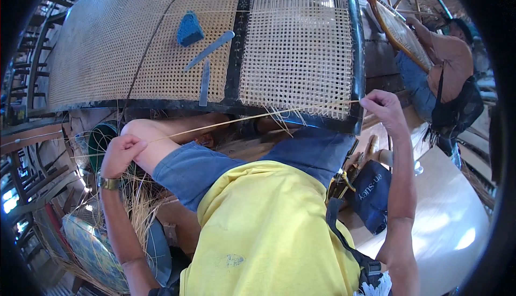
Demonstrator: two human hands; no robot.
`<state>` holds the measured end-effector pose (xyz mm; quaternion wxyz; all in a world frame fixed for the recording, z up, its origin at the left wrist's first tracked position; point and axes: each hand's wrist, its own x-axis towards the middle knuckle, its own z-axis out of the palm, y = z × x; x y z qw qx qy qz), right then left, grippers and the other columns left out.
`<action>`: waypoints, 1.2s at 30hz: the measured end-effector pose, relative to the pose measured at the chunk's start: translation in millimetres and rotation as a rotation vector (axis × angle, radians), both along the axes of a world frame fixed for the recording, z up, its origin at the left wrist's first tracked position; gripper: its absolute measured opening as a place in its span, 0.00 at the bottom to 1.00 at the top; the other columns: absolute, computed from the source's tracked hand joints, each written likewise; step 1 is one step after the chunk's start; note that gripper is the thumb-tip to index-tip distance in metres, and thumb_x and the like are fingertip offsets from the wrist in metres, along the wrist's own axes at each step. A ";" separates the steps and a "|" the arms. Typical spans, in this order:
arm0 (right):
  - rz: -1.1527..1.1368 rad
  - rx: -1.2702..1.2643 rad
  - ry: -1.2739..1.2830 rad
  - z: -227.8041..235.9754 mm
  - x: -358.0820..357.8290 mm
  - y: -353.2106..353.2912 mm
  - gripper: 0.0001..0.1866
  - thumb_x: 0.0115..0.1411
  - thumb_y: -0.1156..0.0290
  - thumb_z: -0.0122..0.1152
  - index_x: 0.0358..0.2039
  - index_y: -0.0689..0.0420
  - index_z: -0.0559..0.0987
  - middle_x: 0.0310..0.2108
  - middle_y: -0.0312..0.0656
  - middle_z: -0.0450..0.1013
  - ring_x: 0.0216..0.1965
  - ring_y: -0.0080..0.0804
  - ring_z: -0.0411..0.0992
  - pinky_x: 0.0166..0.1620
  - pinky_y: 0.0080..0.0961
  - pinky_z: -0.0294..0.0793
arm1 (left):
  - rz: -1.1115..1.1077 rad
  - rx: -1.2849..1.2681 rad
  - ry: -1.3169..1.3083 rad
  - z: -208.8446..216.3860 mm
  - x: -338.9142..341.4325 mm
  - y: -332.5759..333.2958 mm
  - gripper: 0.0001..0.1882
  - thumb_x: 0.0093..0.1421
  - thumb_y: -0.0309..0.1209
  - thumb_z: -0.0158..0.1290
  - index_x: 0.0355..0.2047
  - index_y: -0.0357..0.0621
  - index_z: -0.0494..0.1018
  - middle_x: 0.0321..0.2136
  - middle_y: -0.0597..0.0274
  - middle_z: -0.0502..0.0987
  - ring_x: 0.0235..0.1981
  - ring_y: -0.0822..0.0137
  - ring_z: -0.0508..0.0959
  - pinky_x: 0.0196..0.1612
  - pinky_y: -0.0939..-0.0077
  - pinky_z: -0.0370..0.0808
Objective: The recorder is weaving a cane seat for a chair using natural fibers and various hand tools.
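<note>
Yellow shirt cloth (pixel 269 231) fills the foreground, with blue shorts (pixel 226 167) above it. Beyond them a thin cane strand (pixel 247 117) runs nearly level from left to right, rising slightly toward the right, just below the black front rail (pixel 215 106) of a woven cane panel (pixel 134 38). Left hand (pixel 122 153), forearm rising from below, is closed in a loose fist around the strand's left end. Right hand (pixel 384 108), arm stretched up along the right side, pinches the right end between thumb and fingertips at the frame's corner.
</note>
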<state>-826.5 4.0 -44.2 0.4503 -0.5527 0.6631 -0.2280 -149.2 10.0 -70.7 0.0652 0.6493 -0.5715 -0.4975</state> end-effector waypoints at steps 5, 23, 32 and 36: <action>-0.096 0.031 -0.049 0.8 -10.6 11.3 0.05 0.61 0.72 0.69 0.30 0.58 0.83 0.26 0.28 0.75 0.29 0.12 0.67 0.35 0.14 0.64 | 0.196 0.059 0.085 12.7 2.5 9.1 0.12 0.65 0.35 0.63 0.33 0.38 0.80 0.22 0.73 0.76 0.20 0.83 0.70 0.25 0.88 0.67; -0.075 0.052 -0.039 -8.6 -14.6 24.5 0.05 0.60 0.73 0.70 0.29 0.58 0.81 0.24 0.27 0.73 0.28 0.12 0.67 0.34 0.15 0.65 | 0.260 -0.068 0.137 17.7 5.5 30.1 0.07 0.64 0.31 0.63 0.34 0.41 0.80 0.23 0.75 0.76 0.21 0.85 0.70 0.25 0.88 0.65; -0.105 0.061 -0.074 1.6 -11.9 24.3 0.04 0.60 0.75 0.70 0.29 0.57 0.82 0.25 0.26 0.73 0.27 0.11 0.65 0.32 0.14 0.62 | 0.266 -0.120 0.070 27.8 4.4 30.5 0.07 0.64 0.31 0.63 0.32 0.43 0.79 0.22 0.77 0.73 0.22 0.84 0.67 0.26 0.88 0.64; -0.077 0.014 -0.062 7.8 -13.7 25.4 0.05 0.60 0.75 0.70 0.29 0.57 0.82 0.25 0.26 0.73 0.28 0.11 0.66 0.33 0.13 0.63 | 0.281 -0.199 0.087 27.5 8.3 34.3 0.06 0.64 0.31 0.64 0.33 0.42 0.79 0.23 0.76 0.73 0.22 0.84 0.67 0.26 0.87 0.63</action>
